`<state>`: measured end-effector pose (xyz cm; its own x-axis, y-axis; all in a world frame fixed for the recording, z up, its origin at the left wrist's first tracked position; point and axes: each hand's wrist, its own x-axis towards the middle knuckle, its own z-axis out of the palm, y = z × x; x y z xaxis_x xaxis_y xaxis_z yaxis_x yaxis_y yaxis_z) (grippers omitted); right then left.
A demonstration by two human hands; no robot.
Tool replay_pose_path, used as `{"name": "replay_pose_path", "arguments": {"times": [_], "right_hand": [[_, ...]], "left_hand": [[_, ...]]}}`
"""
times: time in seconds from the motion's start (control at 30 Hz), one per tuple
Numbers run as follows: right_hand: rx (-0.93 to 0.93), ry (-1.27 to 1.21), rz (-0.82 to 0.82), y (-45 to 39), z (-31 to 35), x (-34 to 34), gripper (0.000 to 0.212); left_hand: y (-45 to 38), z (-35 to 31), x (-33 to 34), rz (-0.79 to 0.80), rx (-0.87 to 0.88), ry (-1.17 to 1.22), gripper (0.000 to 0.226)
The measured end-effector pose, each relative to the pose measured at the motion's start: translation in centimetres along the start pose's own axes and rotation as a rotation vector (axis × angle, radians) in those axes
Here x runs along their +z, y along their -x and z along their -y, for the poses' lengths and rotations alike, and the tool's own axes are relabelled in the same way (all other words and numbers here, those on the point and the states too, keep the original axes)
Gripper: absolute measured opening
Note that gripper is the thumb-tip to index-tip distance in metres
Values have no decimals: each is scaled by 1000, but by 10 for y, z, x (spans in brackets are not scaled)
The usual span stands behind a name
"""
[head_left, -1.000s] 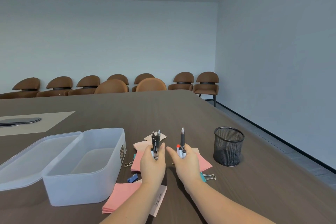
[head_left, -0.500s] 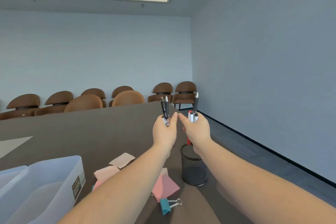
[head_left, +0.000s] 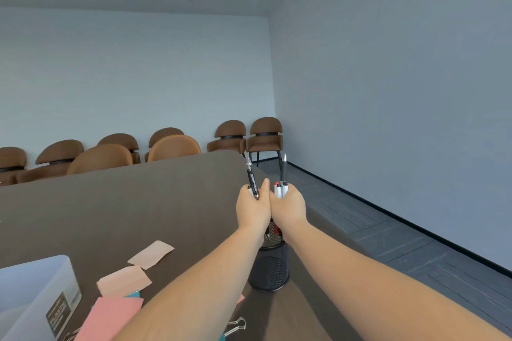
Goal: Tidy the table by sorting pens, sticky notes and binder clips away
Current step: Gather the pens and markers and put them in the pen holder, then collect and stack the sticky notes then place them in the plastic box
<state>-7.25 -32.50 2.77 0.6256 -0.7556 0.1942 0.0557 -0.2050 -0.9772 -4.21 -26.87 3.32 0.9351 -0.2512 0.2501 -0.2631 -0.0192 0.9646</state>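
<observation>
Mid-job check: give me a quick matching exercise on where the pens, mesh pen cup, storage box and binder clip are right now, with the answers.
Things:
1. pens
2. mesh pen cup
3. plastic box
4. binder clip

Places:
A. bottom-left corner of the view
B. gripped upright in both hands
C. standing directly below the hands
D. flat on the table, at the bottom edge between the forearms

Pairs: 1-B, 2-C, 3-A, 4-D

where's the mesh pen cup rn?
Head view, lower centre: the mesh pen cup stands on the table, directly below both hands, right of the sticky notes.
</observation>
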Motion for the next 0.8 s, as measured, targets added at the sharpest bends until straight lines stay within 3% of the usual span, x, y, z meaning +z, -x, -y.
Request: {"name": "replay_pose_path", "arguments": {"times": [0.1, 0.2, 0.37, 0.67, 0.8], "right_hand": [[2, 28, 25, -2, 1, 2, 33], [-5, 95, 58, -1, 5, 0, 17], [-41, 162, 54, 5, 18, -5, 32], [-306, 347, 56, 26, 55, 1, 21], [-385, 393, 159, 52, 78, 7, 19]], "left_hand": [[-2, 1, -3, -6, -2, -11, 26], [-4, 5, -7, -6, -6, -40, 26], [-3, -4, -19, -19, -7, -86, 31], [1, -24, -65, -88, 47, -161, 32], [5, -29, -105, -136, 47, -229, 26]]}}
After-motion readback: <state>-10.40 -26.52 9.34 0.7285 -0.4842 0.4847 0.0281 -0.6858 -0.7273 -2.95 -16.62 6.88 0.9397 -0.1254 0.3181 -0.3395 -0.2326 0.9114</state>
